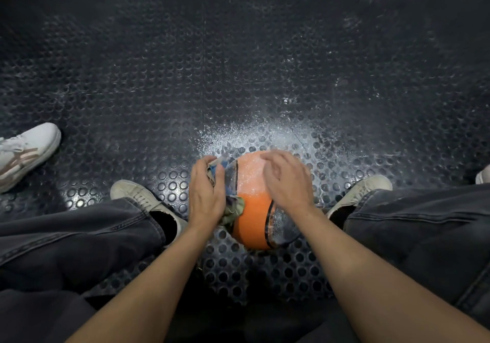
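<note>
An orange ball [252, 218] with dark grey panels and black seams sits on the studded floor between my feet. Its upper part is speckled with white droplets or foam. My left hand [205, 194] grips a crumpled multicoloured cloth [233, 211] and presses it against the ball's left side. My right hand [286, 178] lies over the ball's top right with its fingers relaxed and spread, holding nothing.
The floor is black rubber matting [185, 90] with round studs, wet and spattered white just beyond the ball. My two pale sneakers [138, 196] [363, 191] flank the ball. Another person's white shoe [23, 154] stands at the left edge.
</note>
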